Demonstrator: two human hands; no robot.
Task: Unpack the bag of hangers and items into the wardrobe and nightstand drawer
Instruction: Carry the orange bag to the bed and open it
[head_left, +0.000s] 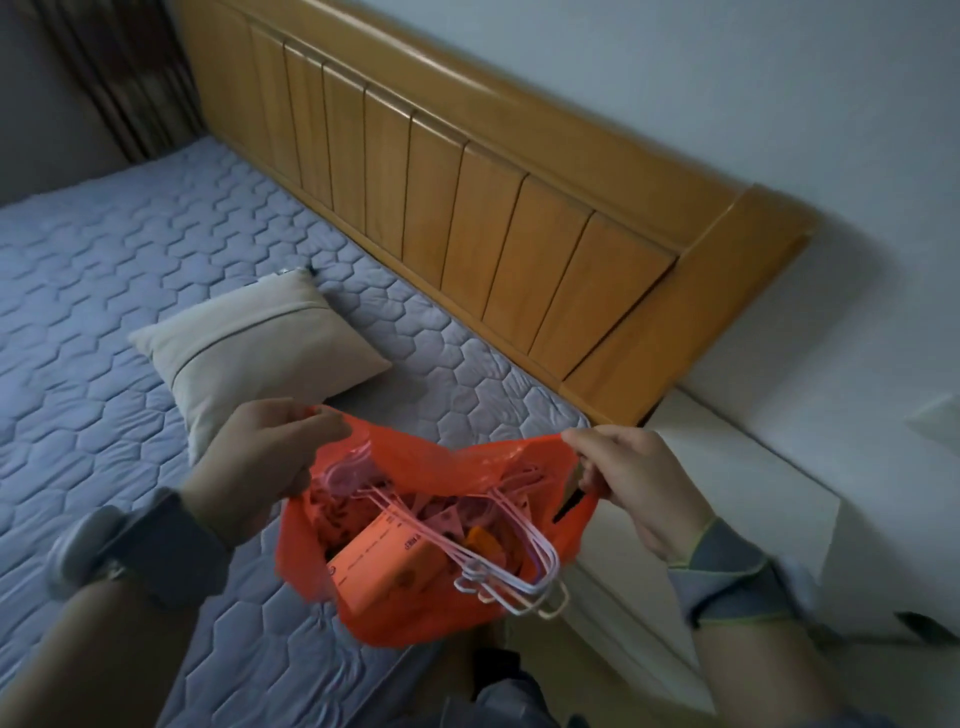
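An orange plastic bag (415, 608) hangs open over the bed's near corner. My left hand (254, 467) grips its left rim and my right hand (639, 483) grips its right handle, pulling the mouth wide. Inside lie several thin pale wire hangers (519, 566) with their hooks sticking out toward the lower right, an orange-tinted box (384, 566) with print on it, and smaller items I cannot make out. A white nightstand (748, 499) stands just right of the bag, beside the bed. No wardrobe is in view.
A bed with a blue-grey quilted mattress (130, 270) fills the left. A beige pillow (260, 353) lies beyond my left hand. A wooden headboard (493, 208) runs along the white wall. Striped curtains (130, 78) hang at the far left.
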